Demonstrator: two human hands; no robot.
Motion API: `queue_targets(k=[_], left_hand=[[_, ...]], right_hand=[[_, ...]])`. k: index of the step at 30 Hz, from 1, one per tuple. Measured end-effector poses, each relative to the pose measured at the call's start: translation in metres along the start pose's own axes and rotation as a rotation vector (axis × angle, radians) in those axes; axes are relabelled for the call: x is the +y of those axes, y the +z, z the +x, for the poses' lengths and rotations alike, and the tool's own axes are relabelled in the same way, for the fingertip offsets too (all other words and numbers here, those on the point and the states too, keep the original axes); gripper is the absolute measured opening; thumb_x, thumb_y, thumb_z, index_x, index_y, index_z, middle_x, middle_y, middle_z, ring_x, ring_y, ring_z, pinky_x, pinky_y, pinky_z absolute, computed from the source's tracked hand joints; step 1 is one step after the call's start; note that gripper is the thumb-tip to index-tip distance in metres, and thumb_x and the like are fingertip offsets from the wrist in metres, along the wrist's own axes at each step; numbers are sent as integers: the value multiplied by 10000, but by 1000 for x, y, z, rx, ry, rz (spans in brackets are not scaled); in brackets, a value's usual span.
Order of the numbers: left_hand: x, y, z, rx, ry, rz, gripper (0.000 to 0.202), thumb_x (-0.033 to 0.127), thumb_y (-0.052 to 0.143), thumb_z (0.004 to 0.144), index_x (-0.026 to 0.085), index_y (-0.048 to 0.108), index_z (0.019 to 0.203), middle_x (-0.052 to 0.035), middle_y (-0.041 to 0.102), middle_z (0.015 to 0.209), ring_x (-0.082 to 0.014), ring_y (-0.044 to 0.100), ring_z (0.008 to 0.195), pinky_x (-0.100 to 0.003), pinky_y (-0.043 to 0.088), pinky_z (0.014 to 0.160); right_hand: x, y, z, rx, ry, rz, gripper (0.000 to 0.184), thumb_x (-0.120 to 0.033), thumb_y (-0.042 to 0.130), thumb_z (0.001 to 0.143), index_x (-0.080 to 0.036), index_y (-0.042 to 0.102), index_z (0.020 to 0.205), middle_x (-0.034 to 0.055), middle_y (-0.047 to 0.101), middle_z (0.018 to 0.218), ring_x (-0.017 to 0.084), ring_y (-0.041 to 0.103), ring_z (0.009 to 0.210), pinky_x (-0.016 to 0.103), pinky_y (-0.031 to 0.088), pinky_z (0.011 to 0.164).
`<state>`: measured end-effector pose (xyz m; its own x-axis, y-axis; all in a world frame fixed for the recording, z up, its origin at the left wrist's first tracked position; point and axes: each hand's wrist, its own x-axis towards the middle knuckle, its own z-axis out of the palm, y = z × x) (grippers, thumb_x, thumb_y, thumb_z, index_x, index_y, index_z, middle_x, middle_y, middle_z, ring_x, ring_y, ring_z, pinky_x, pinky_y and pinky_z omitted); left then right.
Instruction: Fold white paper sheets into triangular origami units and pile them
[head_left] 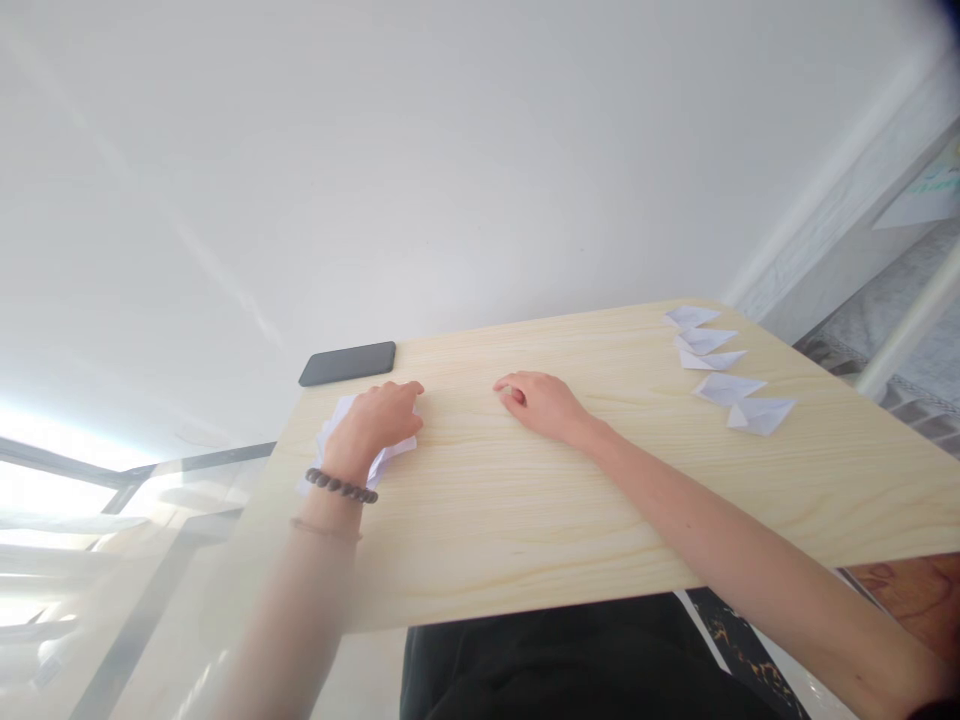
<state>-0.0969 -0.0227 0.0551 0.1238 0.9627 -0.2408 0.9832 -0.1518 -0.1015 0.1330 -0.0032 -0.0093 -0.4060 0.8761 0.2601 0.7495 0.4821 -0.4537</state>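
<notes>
Several folded white paper pieces point(394, 455) lie at the left of the wooden table point(465, 530). My left hand point(379, 418) is above them, palm down, covering much of the paper. Its index finger and thumb stretch to the right and are apart, with nothing visible between them. Near the middle of the table is my right hand point(546, 402), its fingers loosely curled. A small gap shows between its forefinger and thumb, and I see nothing in it. Whether the left palm touches the paper I cannot tell.
A dark phone point(348, 363) lies at the table's back left corner. Along the right side, several folded white paper shapes point(760, 414) form a slanting row. A pale wall point(480, 160) rises behind the table.
</notes>
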Motion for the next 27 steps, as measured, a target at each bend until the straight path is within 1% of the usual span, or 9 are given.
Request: queue_targets(k=[4, 6, 9, 13, 15, 18, 20, 23, 27], left_hand=[[-3, -2, -3, -76, 9, -28, 555, 136, 402, 696, 248, 378, 1238, -88, 555, 1064, -238, 530, 941, -322, 421, 722], [-3, -1, -3, -66, -18, -19, 589, 113, 393, 698, 244, 336, 1270, -95, 555, 1066, -236, 539, 922, -321, 425, 706], [-3, 1, -2, 43, -75, 9, 530, 102, 359, 725, 204, 390, 1244, -119, 572, 1015, -247, 548, 896, -335, 425, 690], [-3, -4, -3, 193, -153, -3, 387, 116, 366, 730, 198, 557, 1056, -125, 599, 857, -280, 563, 810, -356, 415, 628], [-2, -10, -7, 284, -216, -10, 334, 146, 387, 739, 182, 573, 1014, -134, 592, 804, -291, 564, 761, -371, 402, 616], [2, -19, -14, 410, -242, -65, 282, 196, 411, 753, 183, 560, 992, -106, 564, 687, -276, 551, 690, -375, 382, 605], [5, -23, -16, 512, -214, -147, 250, 236, 440, 753, 202, 556, 972, -75, 547, 638, -250, 536, 663, -357, 368, 605], [13, -22, -14, 621, -75, -343, 192, 333, 484, 755, 226, 572, 888, -27, 545, 596, -202, 513, 635, -303, 353, 590], [29, -10, -3, 630, 139, -712, 261, 439, 495, 760, 205, 585, 833, 1, 583, 664, -140, 504, 612, -237, 361, 557]], right_hand=[[1, 0, 0, 3, 0, -1, 255, -237, 422, 790, -242, 609, 963, -11, 608, 728, 110, 506, 662, 226, 338, 619], [1, 1, 0, 6, -3, 3, 254, -238, 421, 792, -243, 608, 965, -11, 606, 727, 111, 507, 667, 226, 339, 621], [1, 1, 0, 6, -4, 8, 254, -243, 423, 794, -242, 607, 970, -10, 602, 717, 113, 508, 674, 228, 341, 628], [1, 1, 0, 2, -3, 13, 256, -243, 423, 794, -241, 608, 971, -8, 600, 714, 113, 505, 665, 229, 341, 620], [1, 0, 0, 5, -10, 19, 256, -240, 419, 794, -242, 608, 967, -9, 600, 708, 115, 506, 667, 230, 341, 619], [1, 1, 0, 9, -14, 25, 254, -235, 416, 793, -243, 608, 958, -10, 600, 699, 120, 507, 671, 235, 344, 616], [1, 1, 0, 4, -8, 33, 253, -235, 411, 796, -242, 609, 953, -9, 600, 695, 122, 508, 670, 241, 349, 620], [1, 2, 1, 16, 39, 95, 266, -271, 442, 792, -226, 582, 1013, 5, 614, 768, 120, 508, 666, 255, 370, 648], [3, -3, 1, 8, 50, 309, 538, -408, 579, 701, -222, 452, 1188, 52, 569, 1060, 124, 519, 740, 266, 404, 683]])
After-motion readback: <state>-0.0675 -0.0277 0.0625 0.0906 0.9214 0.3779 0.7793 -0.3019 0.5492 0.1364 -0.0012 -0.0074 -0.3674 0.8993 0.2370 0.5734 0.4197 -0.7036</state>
